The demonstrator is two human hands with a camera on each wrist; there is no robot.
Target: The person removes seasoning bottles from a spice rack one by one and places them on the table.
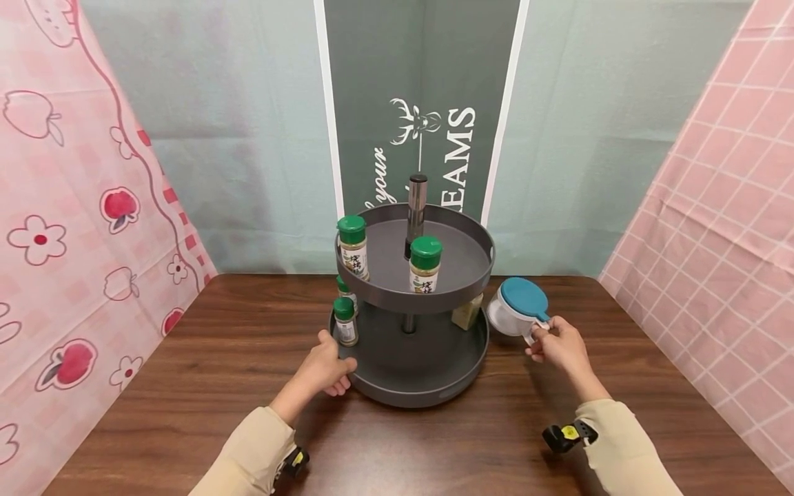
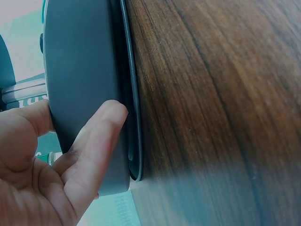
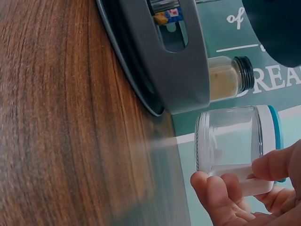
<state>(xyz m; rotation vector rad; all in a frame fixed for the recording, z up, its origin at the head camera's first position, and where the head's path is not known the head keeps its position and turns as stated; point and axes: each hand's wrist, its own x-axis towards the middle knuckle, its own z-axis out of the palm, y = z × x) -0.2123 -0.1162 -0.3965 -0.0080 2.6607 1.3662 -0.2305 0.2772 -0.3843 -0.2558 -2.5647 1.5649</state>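
My left hand [image 1: 325, 365] reaches forward to the front left of the lower tray [image 1: 409, 365], thumb over the rim and fingers along the outer wall, pinching the wall between them. My right hand [image 1: 561, 348] reaches in from the opposite side, fingers and thumb clamped on the handle [image 1: 529, 337] of a clear jar [image 1: 504, 318] with a blue lid [image 1: 526, 297]. I have the jar just right of the lower tray (whether its base touches the surface [image 1: 248, 331], I cannot tell). Two green-capped bottles [image 1: 353, 258] stand on the upper tray [image 1: 459, 248]; two more are at the lower tray's left, near my left hand, one partly hidden. A pale-filled bottle [image 1: 466, 313] sits at the lower tray's right.
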